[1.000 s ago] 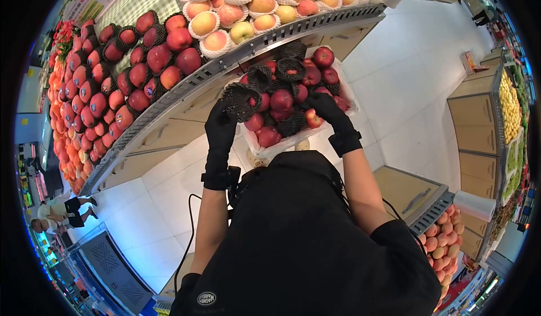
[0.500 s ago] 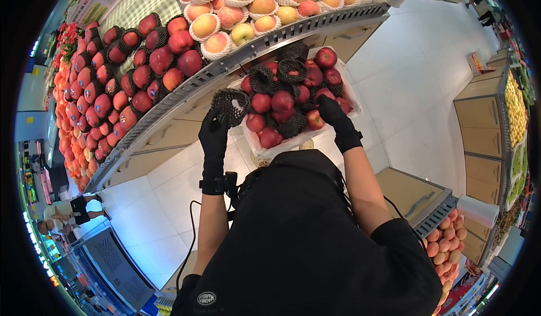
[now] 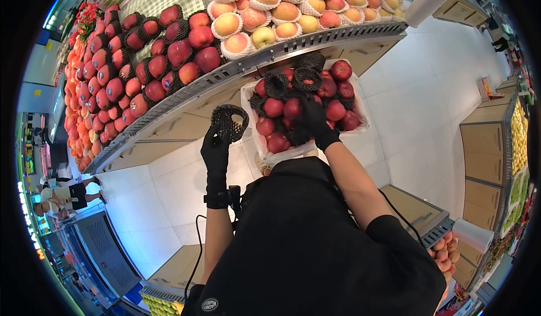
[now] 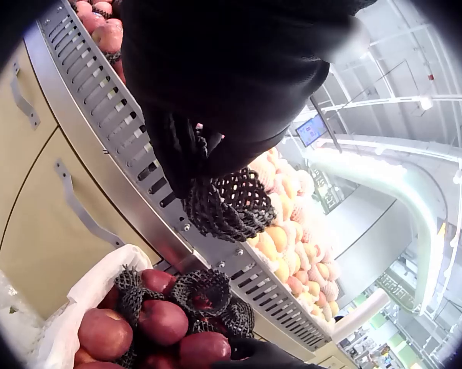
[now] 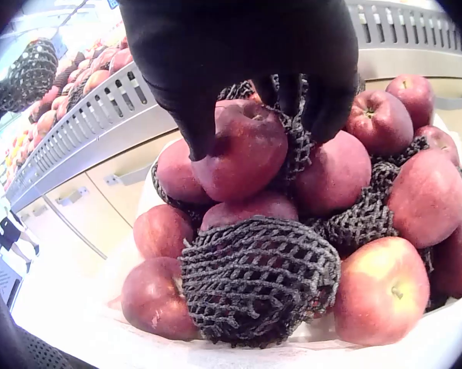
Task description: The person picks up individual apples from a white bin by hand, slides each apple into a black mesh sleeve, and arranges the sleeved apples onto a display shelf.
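Note:
The gloved left hand (image 3: 216, 157) (image 4: 231, 84) pinches an empty black foam net (image 3: 230, 123) (image 4: 229, 206), held up left of the crate. Over the crate, the gloved right hand (image 3: 315, 123) (image 5: 250, 58) grips a dark red apple (image 5: 242, 152), its thumb on one side and the other fingers behind. A netted apple (image 5: 261, 278) lies below that one in the right wrist view. The white-lined crate (image 3: 364, 106) holds several red apples (image 3: 341, 70), some among black nets.
A slatted metal shelf edge (image 3: 256, 59) runs behind the crate, with netted red apples (image 3: 179, 52) and pale-netted fruit (image 3: 253, 18) above it. Cabinets (image 3: 480, 147) stand at the right. At the far left is a person (image 3: 70, 196). A plastic roll (image 3: 472, 235) lies at the lower right.
The right hand has moved left from the crate's right side onto an apple in the middle. The left hand still holds the net, now lower and farther from the crate.

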